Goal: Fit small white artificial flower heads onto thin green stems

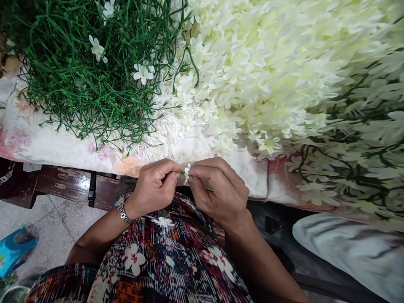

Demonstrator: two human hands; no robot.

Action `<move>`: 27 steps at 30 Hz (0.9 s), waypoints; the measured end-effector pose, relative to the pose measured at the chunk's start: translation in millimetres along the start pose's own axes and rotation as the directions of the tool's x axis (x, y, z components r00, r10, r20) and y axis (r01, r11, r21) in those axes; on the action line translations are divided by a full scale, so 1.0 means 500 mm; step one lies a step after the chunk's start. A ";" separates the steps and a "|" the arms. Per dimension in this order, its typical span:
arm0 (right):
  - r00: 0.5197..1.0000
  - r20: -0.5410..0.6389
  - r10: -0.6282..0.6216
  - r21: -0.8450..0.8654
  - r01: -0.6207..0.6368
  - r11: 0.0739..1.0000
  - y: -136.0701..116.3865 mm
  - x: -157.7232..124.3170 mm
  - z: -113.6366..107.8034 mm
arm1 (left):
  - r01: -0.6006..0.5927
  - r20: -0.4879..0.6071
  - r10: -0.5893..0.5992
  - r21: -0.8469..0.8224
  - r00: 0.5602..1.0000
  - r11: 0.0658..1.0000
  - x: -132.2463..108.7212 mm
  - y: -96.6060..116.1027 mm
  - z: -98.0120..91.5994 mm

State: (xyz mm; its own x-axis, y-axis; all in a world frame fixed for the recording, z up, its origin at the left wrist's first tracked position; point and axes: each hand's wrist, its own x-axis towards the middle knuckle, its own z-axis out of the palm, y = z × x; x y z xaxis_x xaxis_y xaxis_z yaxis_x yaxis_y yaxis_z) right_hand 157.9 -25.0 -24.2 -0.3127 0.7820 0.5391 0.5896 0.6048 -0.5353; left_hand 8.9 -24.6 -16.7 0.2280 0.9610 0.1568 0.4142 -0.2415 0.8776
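Note:
My left hand [155,185], with a metal-band watch [121,210] on its wrist, pinches the green tip of an artificial flower stem. Just below that hand a white flower [163,221] hangs on a bit of green stem; most of the stem is hidden in the fist. Between my two hands a small white artificial blossom [187,171] sits at the green tip. The fingertips of my right hand [221,191] are closed on it from the other side. Both hands meet at the front edge of the cloth-covered table [69,147].
A heap of green artificial stems [88,84] with several white flowers fills the table's left side. Loose cream-white blossoms [268,71] are piled in the middle, and finished-looking flower sprays [372,160] lie at right. A blue plastic stool [15,250] stands on the floor.

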 end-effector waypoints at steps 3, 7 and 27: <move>1.000 0.015 -0.007 0.022 0.006 1.000 0.003 -0.001 0.000 | -0.010 0.006 0.010 -0.003 1.000 1.000 -0.001 -0.001 0.001; 1.000 0.013 0.025 0.031 -0.025 0.999 0.001 -0.001 0.005 | -0.015 -0.008 0.015 0.000 1.000 1.000 -0.002 -0.002 0.004; 0.999 -0.024 0.032 0.058 -0.031 0.998 -0.008 0.006 0.019 | 0.011 -0.084 -0.009 0.025 0.996 1.000 -0.005 0.000 0.010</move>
State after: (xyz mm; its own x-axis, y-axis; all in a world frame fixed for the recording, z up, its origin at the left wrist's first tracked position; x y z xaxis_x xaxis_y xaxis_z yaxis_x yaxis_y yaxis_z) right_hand 147.5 -23.8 -26.9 -0.2755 0.7974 0.5370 0.5546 0.5881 -0.5887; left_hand 13.0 -27.6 -19.2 0.1495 0.9710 0.1864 0.4382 -0.2340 0.8679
